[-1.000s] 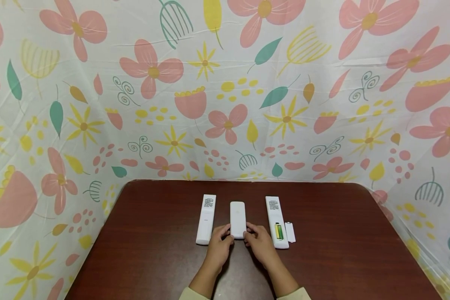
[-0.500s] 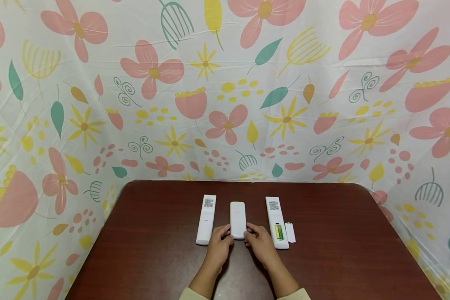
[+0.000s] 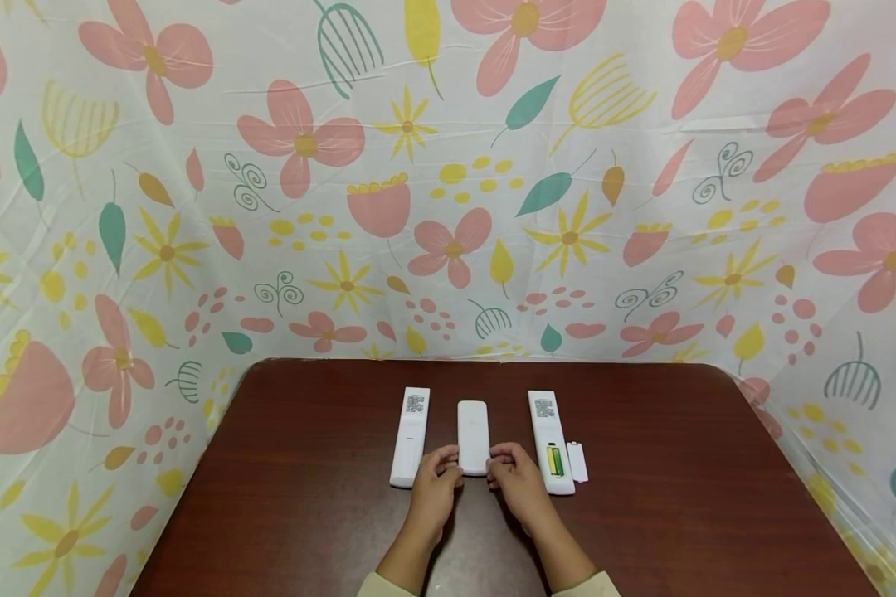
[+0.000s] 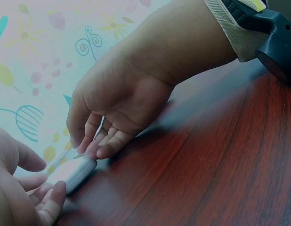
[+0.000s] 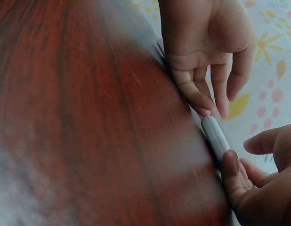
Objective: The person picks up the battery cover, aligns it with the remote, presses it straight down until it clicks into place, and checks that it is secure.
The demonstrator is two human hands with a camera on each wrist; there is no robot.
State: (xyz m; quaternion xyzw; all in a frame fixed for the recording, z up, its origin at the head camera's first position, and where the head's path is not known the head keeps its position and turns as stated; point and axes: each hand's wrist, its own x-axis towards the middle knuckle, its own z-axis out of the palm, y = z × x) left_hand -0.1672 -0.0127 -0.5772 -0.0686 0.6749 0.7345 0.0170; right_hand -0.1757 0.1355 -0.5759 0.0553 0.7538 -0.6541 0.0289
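In the middle of the head view a smooth white oblong device [image 3: 474, 438] with rounded corners lies flat on the table; its kind is not plain. My left hand [image 3: 435, 489] is at its lower left edge, fingers loosely bent, the fingertips touching or just beside it. At its lower right edge my right hand [image 3: 521, 489] lies the same way, and its thumb is slightly off the device. Both wrist views show the device's thin side [image 4: 84, 174] between the two hands, with fingertips [image 5: 230, 162] against or close to it.
A white remote control [image 3: 411, 437] lies back up to the left. On the right another remote control [image 3: 550, 443] has its battery compartment open, showing yellow-green batteries [image 3: 556, 460]; its cover [image 3: 577, 462] lies beside it. The dark wooden table [image 3: 679, 497] meets a flowered cloth [image 3: 448, 166] behind.
The thumbs have drawn slightly away from the device's lower corners. The device and both remote controls stay where they were.
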